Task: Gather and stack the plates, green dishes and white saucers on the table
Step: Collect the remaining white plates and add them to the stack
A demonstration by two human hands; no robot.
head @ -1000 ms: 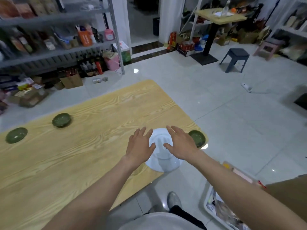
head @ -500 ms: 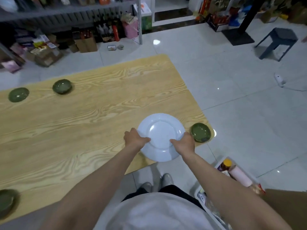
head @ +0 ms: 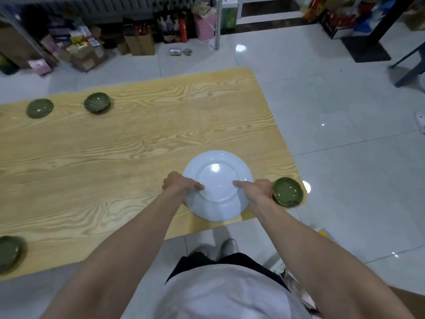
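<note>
**Item 1. White plate** (head: 217, 185): at the near right end of the desk (head: 138, 146), its near rim overhanging the desk edge. Whether it has lifted clear cannot be told.

**Item 2. Left grip** (head: 180, 185): holds the plate's left rim, thumb on top.

**Item 3. Right grip** (head: 255, 188): holds the right rim, thumb on top.

**Hazards.** The plate is glossy and partly over the tiled floor (head: 345, 157), so a slack hold would likely drop it there. The right grip sits just beside the corner green dish (head: 287, 192), and a sideways knock could push that dish off the corner.

**Item 4. Other green dishes**: two at the far left (head: 39, 108) (head: 97, 102) and one at the near left edge (head: 8, 253), all well apart. No saucers in view.

**Surroundings.** Boxes and bottles (head: 142, 42) stand on the floor beyond the far edge. The only thing close to the plate is the corner dish.
</note>
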